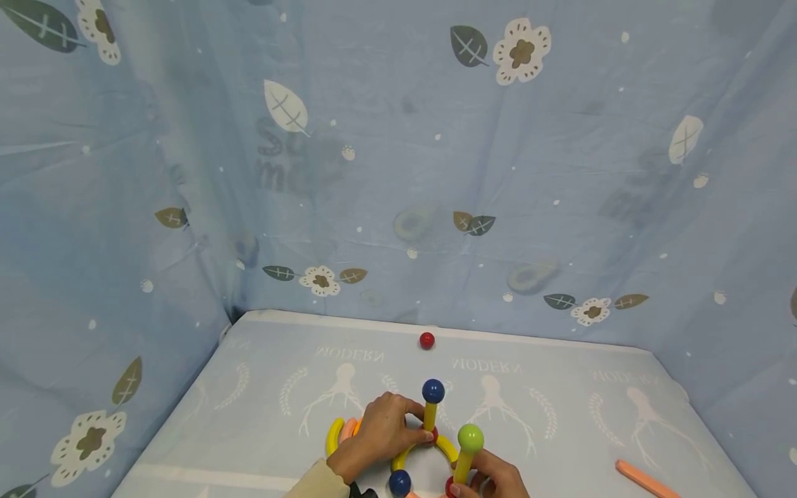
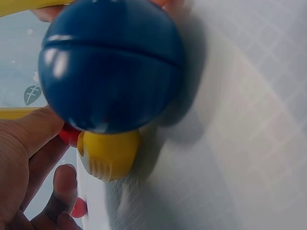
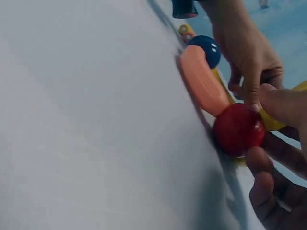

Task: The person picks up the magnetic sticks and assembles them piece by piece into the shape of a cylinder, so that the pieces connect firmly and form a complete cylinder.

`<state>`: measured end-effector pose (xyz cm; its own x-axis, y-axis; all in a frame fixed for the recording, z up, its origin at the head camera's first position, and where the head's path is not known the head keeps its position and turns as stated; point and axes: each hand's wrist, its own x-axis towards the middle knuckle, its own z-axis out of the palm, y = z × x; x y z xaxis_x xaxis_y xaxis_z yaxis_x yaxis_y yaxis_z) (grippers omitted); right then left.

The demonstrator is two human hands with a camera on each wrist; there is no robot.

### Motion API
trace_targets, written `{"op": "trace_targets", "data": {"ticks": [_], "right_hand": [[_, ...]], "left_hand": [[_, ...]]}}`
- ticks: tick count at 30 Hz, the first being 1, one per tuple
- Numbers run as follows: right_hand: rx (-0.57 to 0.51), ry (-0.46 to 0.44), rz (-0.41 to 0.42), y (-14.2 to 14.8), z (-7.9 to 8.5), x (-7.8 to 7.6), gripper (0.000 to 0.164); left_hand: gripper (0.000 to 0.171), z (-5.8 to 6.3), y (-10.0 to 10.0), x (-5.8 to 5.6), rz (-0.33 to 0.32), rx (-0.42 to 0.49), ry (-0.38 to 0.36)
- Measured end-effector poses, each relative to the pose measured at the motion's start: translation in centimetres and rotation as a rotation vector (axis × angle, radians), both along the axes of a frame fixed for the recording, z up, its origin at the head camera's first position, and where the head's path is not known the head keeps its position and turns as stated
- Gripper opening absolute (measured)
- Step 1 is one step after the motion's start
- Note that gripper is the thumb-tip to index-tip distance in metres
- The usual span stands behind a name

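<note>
A ring of yellow curved sticks (image 1: pixel 447 448) and a peach curved stick (image 3: pixel 204 81), joined by balls, lies on the table. My left hand (image 1: pixel 387 427) pinches a red ball (image 2: pixel 70 134) at its far side; from this ball a yellow stick (image 1: pixel 430 416) stands upright, topped by a blue ball (image 1: pixel 433 391). At the near right, my right hand (image 1: pixel 501 476) holds another red ball (image 3: pixel 239 129) with thumb and fingers. Above that one rises a slightly tilted yellow stick (image 1: pixel 463 467) with a green ball (image 1: pixel 470 438) on top. A second blue ball (image 1: pixel 400 482) forms the ring's near left joint.
Left of the ring, partly behind my left hand, lie a yellow curved piece (image 1: pixel 334 437) and peach and orange pieces. One loose red ball (image 1: pixel 426 340) rests near the table's back edge. A peach stick (image 1: pixel 646 478) lies at the right. Blue patterned cloth (image 1: pixel 398 173) hangs behind the table.
</note>
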<state>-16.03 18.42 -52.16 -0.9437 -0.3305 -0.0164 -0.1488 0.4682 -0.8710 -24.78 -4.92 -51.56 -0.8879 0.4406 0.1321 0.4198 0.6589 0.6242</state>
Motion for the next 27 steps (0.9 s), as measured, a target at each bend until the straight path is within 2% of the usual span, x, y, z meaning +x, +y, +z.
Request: {"op": "trace_targets", "data": {"ticks": [5, 9, 17, 27], "right_hand": [[-0.043, 0.124, -0.024, -0.2, -1.2, 0.4, 0.022], [-0.068, 0.162, -0.041, -0.3, -1.7, 0.5, 0.019], [-0.079, 0.174, -0.034, -0.2, -2.4, 0.4, 0.021], [-0.091, 0.181, -0.015, -0.4, -2.1, 0.3, 0.017]], "left_hand": [[0.025, 0.0, 0.1, 0.0, -0.003, 0.002, -0.004], [0.025, 0.0, 0.1, 0.0, -0.001, 0.007, -0.006], [0.025, 0.0, 0.1, 0.1, 0.000, 0.009, 0.001], [0.024, 0.6, 0.2, 0.1, -0.026, -0.041, -0.002]]}}
